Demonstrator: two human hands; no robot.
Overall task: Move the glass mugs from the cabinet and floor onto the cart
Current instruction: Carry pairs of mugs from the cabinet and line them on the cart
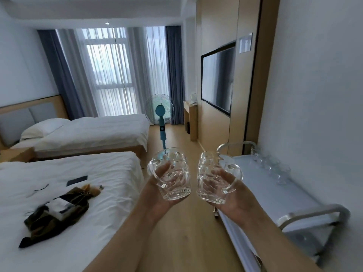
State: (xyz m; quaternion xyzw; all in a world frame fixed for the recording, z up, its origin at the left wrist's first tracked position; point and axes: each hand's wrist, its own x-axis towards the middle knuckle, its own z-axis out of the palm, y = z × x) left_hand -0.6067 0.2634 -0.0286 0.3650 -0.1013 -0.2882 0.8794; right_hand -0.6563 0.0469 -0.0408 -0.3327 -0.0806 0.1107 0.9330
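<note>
on our right we see a pale blue-grey cart with curved metal rails (279, 195) standing against the white wall, on the light wooden floor (182, 232). a row of clear glass mugs (273, 167) stands along the far wall-side edge of its top shelf, close together. to our left, the near bed with white sheets (78, 193) carries a crumpled brown and black cloth (59, 211), a flat dark rectangular device (77, 180) and a thin dark cord (39, 188). the far white bed (94, 132) bears a white pillow (41, 128). a teal standing fan (160, 114) stands on the floor.
</note>
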